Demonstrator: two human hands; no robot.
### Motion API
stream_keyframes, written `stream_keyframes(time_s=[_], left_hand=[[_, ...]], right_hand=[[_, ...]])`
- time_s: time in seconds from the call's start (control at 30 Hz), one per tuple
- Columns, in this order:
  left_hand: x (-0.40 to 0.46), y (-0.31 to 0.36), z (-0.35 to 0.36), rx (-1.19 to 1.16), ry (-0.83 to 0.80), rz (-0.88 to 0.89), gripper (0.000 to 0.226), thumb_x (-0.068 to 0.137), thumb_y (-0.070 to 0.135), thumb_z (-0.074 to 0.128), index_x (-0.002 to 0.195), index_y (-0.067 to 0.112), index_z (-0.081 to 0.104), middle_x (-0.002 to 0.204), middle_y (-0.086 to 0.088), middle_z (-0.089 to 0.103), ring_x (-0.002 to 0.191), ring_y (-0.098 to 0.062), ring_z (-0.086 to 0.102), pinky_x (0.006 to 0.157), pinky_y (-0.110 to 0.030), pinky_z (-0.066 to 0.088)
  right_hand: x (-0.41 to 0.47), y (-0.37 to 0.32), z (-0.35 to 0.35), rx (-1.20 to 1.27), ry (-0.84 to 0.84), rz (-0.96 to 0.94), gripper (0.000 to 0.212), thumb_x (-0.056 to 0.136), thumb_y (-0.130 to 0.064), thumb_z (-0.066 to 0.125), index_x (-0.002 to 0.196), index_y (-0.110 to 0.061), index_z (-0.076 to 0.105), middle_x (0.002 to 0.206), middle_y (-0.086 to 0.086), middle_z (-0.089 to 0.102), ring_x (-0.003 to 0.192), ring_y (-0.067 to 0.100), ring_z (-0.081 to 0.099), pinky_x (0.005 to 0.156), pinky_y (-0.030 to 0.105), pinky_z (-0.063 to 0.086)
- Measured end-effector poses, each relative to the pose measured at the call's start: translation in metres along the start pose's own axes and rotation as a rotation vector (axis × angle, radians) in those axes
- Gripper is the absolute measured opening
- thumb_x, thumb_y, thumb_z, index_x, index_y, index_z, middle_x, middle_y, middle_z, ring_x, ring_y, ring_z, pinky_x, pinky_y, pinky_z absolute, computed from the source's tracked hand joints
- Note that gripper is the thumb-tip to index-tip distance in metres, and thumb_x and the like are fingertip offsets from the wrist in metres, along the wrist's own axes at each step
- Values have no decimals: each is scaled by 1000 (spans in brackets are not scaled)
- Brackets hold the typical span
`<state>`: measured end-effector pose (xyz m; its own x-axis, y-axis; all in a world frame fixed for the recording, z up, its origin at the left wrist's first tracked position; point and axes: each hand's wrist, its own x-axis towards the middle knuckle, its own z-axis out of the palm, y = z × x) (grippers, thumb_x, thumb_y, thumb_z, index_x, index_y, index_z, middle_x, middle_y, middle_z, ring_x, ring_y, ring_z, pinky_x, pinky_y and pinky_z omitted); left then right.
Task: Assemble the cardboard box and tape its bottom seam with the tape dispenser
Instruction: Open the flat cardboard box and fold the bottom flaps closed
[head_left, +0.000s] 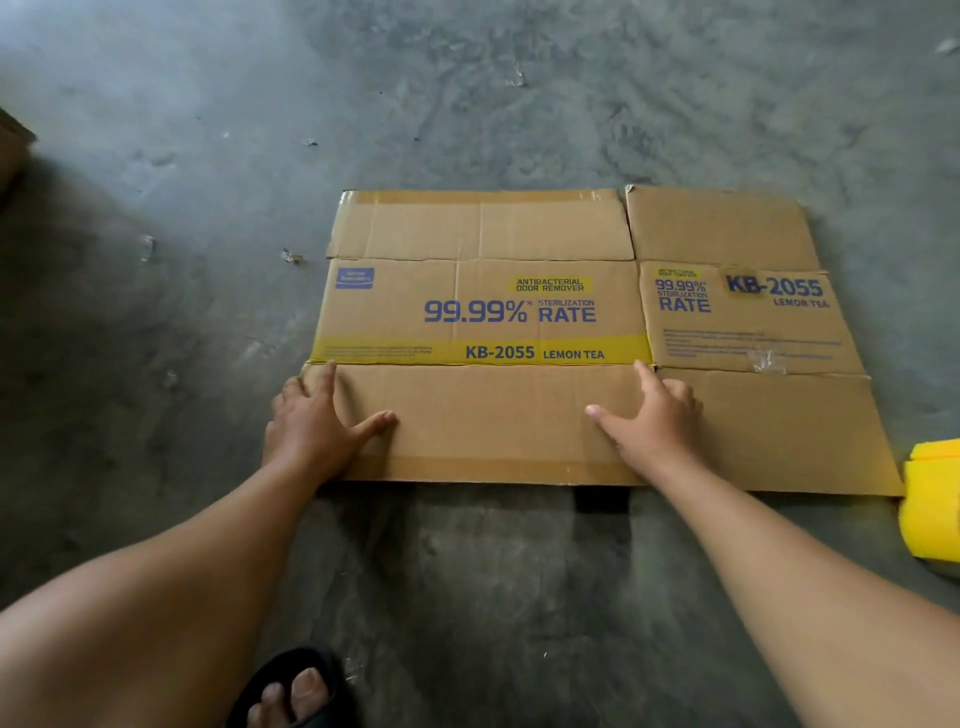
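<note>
A flattened brown cardboard box (498, 234) lies flat on the grey concrete floor, printed with "99.99% RATE" and "KB-2055 LEMON TEA". Both hands rest on its near wide flap. My left hand (322, 421) lies palm-down at the flap's left corner, fingers spread. My right hand (649, 421) lies palm-down at the flap's right end, by the slit to the neighbouring flap. Neither hand grips anything. A yellow object (932, 501), possibly the tape dispenser, shows partly at the right edge, touching the box's near right corner.
A foot in a black sandal (296, 691) stands at the bottom, near the box. A dark brown object (13, 150) pokes in at the left edge. Small scraps of litter (291, 254) dot the concrete floor (467, 93) left of the box.
</note>
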<state>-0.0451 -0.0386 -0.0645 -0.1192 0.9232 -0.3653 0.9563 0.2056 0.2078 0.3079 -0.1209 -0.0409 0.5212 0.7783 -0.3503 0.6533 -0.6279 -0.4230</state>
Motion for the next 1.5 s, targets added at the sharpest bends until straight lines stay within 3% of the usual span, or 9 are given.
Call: stream_keyframes(time_s=[0.2,0.57,0.73,0.87,1.0,1.1,1.17,1.3,1.5], left_hand=[[20,39,-58,-172,212,84,97,72,79,60,150,28,36,142,-21,45,133,-40,38,107,-54,37],[53,142,-213,-190,320,301,91,71,78,64,145,30,41,136,-16,56,120,-37,55,93,-48,47],[44,170,-249,-205,377,368,82,75,73,64,141,29,47,137,-12,58,123,-34,54,92,-45,46],[35,174,-244,-187,348,372,82,73,76,62,141,31,47,136,-12,58,123,-33,54,91,-44,46],[27,173,-233,-160,327,416,76,77,71,63,140,33,48,136,-12,56,122,-32,54,93,-45,46],[22,171,-220,-192,331,458,68,80,66,63,138,32,51,138,-8,53,121,-30,55,95,-45,46],[21,171,-215,-229,354,473,66,81,65,63,137,32,53,140,-6,52,121,-29,55,95,-44,47],[19,180,-211,-177,325,506,73,79,71,60,141,33,48,145,-5,49,126,-29,52,99,-47,47],[17,182,-207,-137,257,530,74,77,76,56,138,36,48,146,-4,42,125,-32,52,99,-47,49]], right_hand=[[21,-20,-52,188,49,-83,78,80,-39,75,149,-28,41,138,11,40,130,29,41,112,38,34],[66,-76,-228,409,164,-262,77,72,-24,85,140,-37,51,142,9,54,123,21,57,104,42,48],[59,-79,-300,607,70,-332,69,83,-3,73,143,-26,49,113,9,69,77,9,70,77,27,59],[54,-61,-303,623,121,-345,70,79,-11,77,142,-30,51,122,12,67,97,19,67,97,38,52],[53,-37,-279,581,103,-301,83,46,-58,90,123,-53,61,135,8,58,115,25,63,99,50,51],[61,-20,-261,567,162,-287,75,38,-69,85,109,-59,63,129,4,62,109,22,66,98,47,52],[62,-21,-255,500,242,-296,79,39,-79,79,113,-59,61,129,3,60,113,21,63,100,46,51],[63,-24,-258,278,321,-296,67,74,-53,77,135,-33,58,135,8,52,120,26,56,102,40,46],[63,-17,-256,140,311,-269,68,76,-57,72,135,-26,59,140,6,47,124,24,51,105,35,39]])
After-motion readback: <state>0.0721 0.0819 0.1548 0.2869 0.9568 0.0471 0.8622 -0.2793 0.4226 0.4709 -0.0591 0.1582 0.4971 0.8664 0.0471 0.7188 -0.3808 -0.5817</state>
